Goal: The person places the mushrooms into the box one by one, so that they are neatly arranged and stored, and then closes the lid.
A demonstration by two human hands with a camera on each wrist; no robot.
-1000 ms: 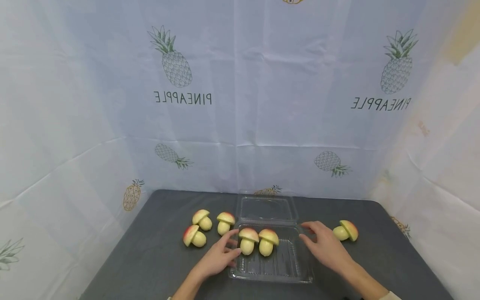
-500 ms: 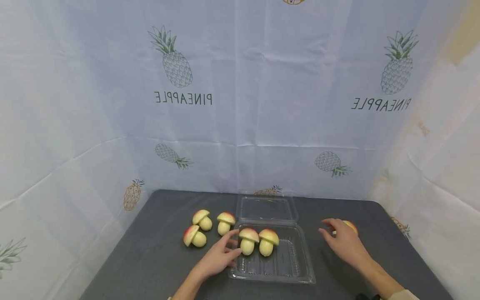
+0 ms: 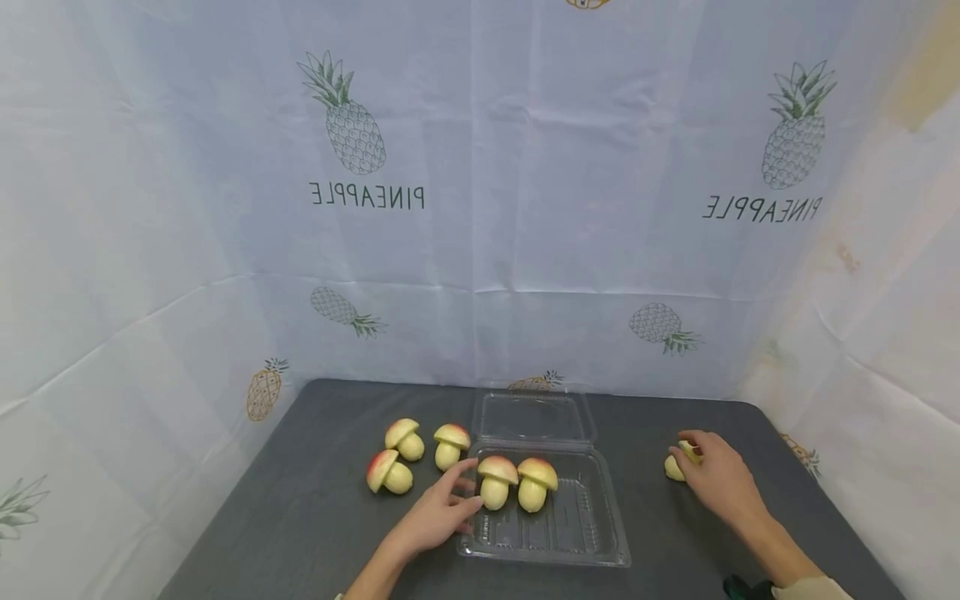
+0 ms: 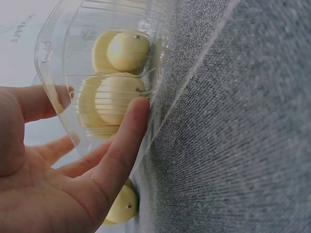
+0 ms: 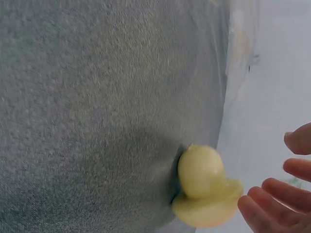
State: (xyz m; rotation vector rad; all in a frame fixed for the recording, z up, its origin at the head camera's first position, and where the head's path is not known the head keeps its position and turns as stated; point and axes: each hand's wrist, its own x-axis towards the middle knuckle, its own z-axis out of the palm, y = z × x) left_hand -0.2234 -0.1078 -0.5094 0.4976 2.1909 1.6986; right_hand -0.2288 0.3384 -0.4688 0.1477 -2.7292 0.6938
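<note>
A clear plastic clamshell container [image 3: 555,557] lies with its lid folded back. Inside are two mushroom-shaped pieces, one [image 3: 497,482] at the left and one [image 3: 536,483] beside it, with red-yellow caps and pale stems. My left hand [image 3: 435,515] rests at the container's left side. In the left wrist view, one extended finger [image 4: 131,131] touches the outer wall and the thumb is near the rim. My right hand [image 3: 723,483] is over another mushroom-shaped piece [image 5: 201,172] on the table. The right wrist view shows its loosely bent fingers [image 5: 272,204] just above that piece's cap.
Three more mushroom-shaped pieces, a rear one [image 3: 405,439], a front one [image 3: 389,472] and one [image 3: 451,447] nearer the container, lie left on the dark table [image 3: 277,517]. The container's lid [image 3: 532,417] extends backward. Pineapple-printed cloth [image 3: 525,208] encloses the back and sides.
My right hand has moved away from the container's right edge, rightward to the lone mushroom-shaped piece, now partly covering it. My left hand has stayed in place.
</note>
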